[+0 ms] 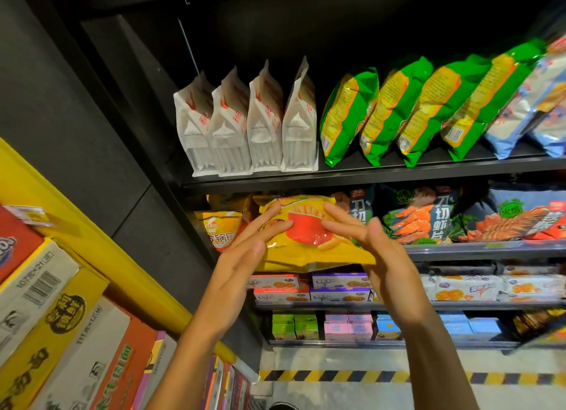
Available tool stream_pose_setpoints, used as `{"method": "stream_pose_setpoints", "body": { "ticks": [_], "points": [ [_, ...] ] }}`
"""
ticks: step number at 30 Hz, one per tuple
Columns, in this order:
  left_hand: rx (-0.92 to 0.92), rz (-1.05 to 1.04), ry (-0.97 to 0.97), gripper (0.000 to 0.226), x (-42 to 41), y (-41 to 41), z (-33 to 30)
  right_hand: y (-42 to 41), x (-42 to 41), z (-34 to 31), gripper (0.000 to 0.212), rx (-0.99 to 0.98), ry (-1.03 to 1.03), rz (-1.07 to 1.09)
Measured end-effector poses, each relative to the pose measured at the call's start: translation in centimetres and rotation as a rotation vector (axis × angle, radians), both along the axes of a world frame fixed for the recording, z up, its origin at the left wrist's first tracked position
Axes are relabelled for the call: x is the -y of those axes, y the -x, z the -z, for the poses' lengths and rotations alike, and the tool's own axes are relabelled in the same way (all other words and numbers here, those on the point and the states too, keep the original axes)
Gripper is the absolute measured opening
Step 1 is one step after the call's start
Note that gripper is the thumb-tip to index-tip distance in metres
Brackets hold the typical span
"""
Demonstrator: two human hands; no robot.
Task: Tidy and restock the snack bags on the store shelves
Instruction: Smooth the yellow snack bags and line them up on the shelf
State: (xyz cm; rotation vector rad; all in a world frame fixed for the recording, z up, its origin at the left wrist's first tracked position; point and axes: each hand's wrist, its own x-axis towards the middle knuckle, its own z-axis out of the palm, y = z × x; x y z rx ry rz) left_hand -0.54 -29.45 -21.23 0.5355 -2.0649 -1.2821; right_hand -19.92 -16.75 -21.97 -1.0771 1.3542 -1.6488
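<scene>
A yellow snack bag (306,250) with a red cup of fries printed on it sits at the front of the second shelf (477,250). My left hand (248,250) presses its left side with straight fingers. My right hand (370,241) presses its right side, fingers straight, thumb raised. Left of it stands another yellow bag (219,229), partly hidden behind my left fingers. Dark prawn-cracker bags (419,217) fill the shelf to the right.
The top shelf (337,175) holds several white pouches (248,125), green bags (395,112) and pale blue bags (526,103). Biscuit packs (340,287) and small cartons (346,327) fill lower shelves. Stacked cardboard boxes (61,327) and a yellow rail (101,247) stand at left.
</scene>
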Motion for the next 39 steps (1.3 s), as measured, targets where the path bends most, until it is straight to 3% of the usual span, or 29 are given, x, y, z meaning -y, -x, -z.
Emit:
{"method": "stream_pose_setpoints", "body": {
  "ticks": [3,7,11,14,19,24,28,33,39],
  "points": [
    [0.026,0.006,0.127,0.045,0.2,0.0,-0.4,0.5,0.6,0.2,0.037,-0.043,-0.038,0.024],
    [0.006,0.019,0.216,0.051,0.1,-0.1,-0.9,0.4,1.4,0.3,0.044,-0.031,-0.014,0.007],
    [-0.105,0.015,-0.011,0.087,-0.3,-0.1,-1.3,0.2,1.3,0.2,0.048,-0.085,0.074,0.058],
    [-0.066,0.036,-0.256,0.106,0.6,0.3,-2.2,0.1,1.9,0.0,0.051,-0.086,0.143,0.067],
    [-0.067,0.081,-0.295,0.066,3.5,1.6,-5.9,0.7,5.3,-2.9,0.052,-0.116,0.249,0.057],
    [-0.133,0.034,-0.204,0.07,6.4,1.8,-10.0,2.1,8.3,-8.3,0.054,-0.257,0.273,-0.006],
    [-0.231,-0.017,-0.113,0.082,7.2,1.9,-13.1,2.2,10.4,-12.4,0.071,-0.328,0.293,0.0],
    [-0.265,0.02,-0.053,0.088,8.8,1.3,-17.5,1.3,12.5,-16.6,0.066,-0.448,0.42,0.061],
    [-0.343,-0.053,0.097,0.054,10.1,0.3,-23.4,0.5,15.2,-22.2,0.064,-0.477,0.534,0.034]
  ]
}}
